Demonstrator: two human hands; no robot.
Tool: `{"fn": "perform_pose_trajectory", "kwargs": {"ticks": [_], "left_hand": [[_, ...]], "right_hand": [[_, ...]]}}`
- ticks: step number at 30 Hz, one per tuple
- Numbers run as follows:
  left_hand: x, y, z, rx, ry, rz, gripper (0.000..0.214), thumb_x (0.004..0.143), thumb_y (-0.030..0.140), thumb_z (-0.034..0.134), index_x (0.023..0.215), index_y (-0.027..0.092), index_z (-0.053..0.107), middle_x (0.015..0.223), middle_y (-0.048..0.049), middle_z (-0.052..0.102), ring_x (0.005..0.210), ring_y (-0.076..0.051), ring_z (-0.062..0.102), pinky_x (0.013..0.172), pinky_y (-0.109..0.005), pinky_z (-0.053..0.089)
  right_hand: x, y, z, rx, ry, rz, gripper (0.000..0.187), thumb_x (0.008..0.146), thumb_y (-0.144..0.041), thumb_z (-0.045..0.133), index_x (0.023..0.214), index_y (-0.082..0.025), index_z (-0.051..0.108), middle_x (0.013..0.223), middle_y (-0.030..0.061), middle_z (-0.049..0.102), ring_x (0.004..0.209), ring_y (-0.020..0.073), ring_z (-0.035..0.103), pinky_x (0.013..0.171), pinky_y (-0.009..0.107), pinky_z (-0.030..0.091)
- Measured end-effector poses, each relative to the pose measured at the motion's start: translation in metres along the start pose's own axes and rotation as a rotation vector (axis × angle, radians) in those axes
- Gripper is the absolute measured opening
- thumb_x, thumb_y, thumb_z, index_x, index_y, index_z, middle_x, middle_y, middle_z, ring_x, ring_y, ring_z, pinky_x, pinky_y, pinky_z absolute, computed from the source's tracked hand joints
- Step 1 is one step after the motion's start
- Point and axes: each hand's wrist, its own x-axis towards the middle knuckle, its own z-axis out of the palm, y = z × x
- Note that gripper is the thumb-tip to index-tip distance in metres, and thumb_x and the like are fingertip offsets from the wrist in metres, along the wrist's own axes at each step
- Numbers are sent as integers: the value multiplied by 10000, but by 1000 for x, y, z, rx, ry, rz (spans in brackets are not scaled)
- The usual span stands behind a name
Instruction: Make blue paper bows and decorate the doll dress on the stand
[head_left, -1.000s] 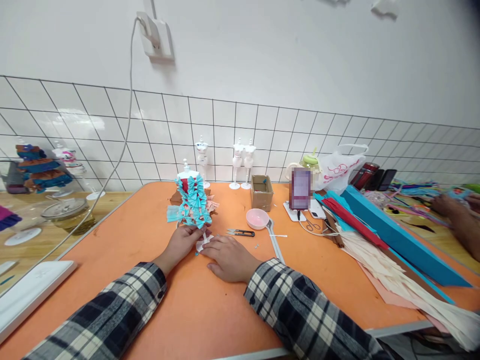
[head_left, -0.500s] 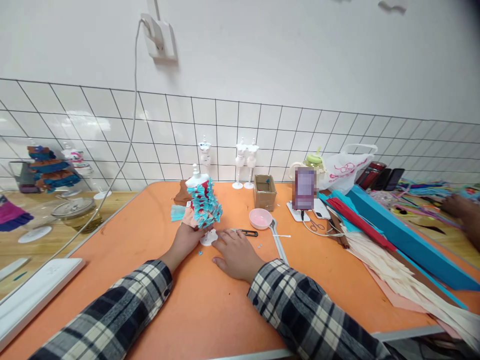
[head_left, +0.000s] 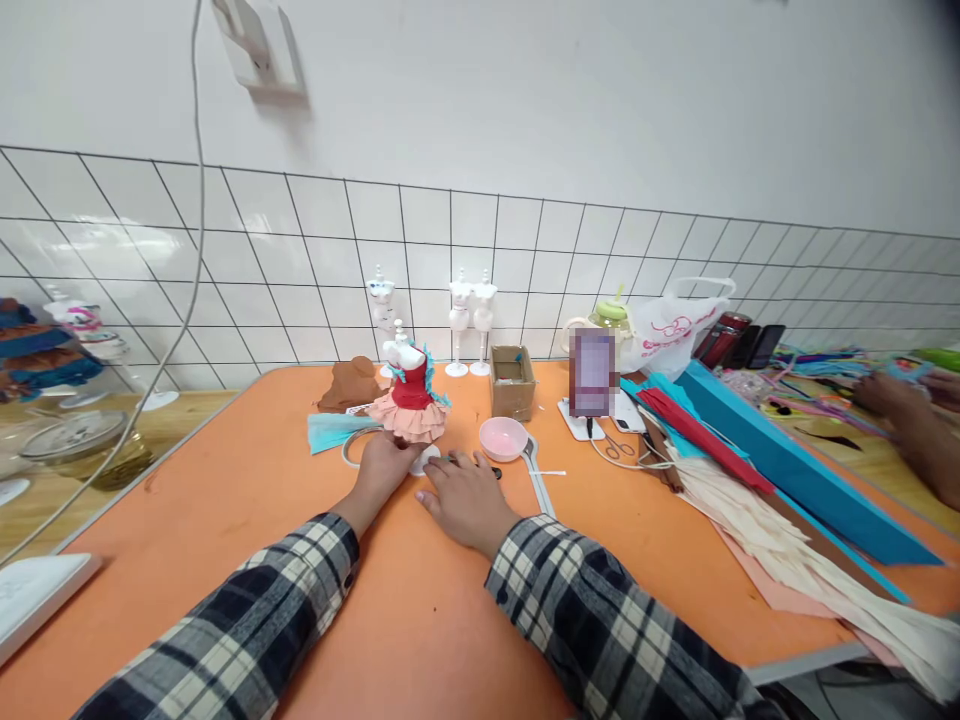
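Note:
A small white dress form (head_left: pixel 400 352) stands upright in front of me, wearing a red bodice (head_left: pixel 411 393) and a ruffled peach skirt (head_left: pixel 409 418). Blue ruffles (head_left: pixel 429 375) run along its right side. My left hand (head_left: pixel 385 472) is closed at the stand just below the skirt; the stem is hidden by the fingers. Palm down on the table, my right hand (head_left: pixel 466 497) lies with fingers apart, its tips beside the round white base (head_left: pixel 425 460). Part of a black cutter knife (head_left: pixel 496 473) shows behind the right fingers.
Behind are bare dress forms (head_left: pixel 460 320), a cardboard box (head_left: pixel 512 383) and a pink bowl (head_left: pixel 503 439). Light-blue crepe strips (head_left: pixel 335 432) lie left. To the right are a phone (head_left: pixel 592 372), scissors (head_left: pixel 621 449), crepe paper (head_left: pixel 765 510) and another person's hand (head_left: pixel 885 392).
The dress form has been turned: its red bodice and peach skirt now face me, and the blue ruffles have swung to the right side. My view has shifted right.

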Motion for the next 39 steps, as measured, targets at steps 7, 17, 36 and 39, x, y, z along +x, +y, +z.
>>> {"fn": "perform_pose_trajectory", "kwargs": {"ticks": [7, 17, 36, 39], "left_hand": [[-4, -2, -4, -48, -74, 39, 350, 742, 445, 595, 893, 148, 701, 884, -112, 762, 810, -256, 713, 715, -314, 536], [-8, -4, -10, 66, -77, 152, 390, 806, 428, 553, 1062, 183, 716, 1014, -90, 757, 876, -245, 702, 778, -304, 526], [29, -82, -111, 655, -40, 94, 339, 842, 385, 484, 1040, 228, 710, 1020, -110, 725, 951, -336, 643, 791, -377, 453], [26, -77, -112, 644, 72, 67, 373, 877, 337, 404, 1097, 187, 665, 1050, -127, 705, 969, -325, 631, 788, -365, 453]], "right_hand": [[4, 10, -1, -81, 11, 22, 423, 968, -452, 409, 1267, -177, 527, 1369, 118, 527, 1214, 284, 447, 971, 478, 344], [1, 3, -6, -71, -31, -8, 369, 991, -405, 367, 1263, -216, 528, 1323, 73, 576, 1114, 259, 500, 895, 455, 385], [-26, 43, -31, -10, -30, 106, 256, 914, -256, 516, 1145, -230, 626, 1126, 58, 641, 1083, 219, 489, 918, 358, 369], [-26, 41, -30, -24, -47, 108, 262, 907, -251, 526, 1147, -232, 629, 1111, 56, 659, 1062, 226, 498, 909, 366, 370]]}}
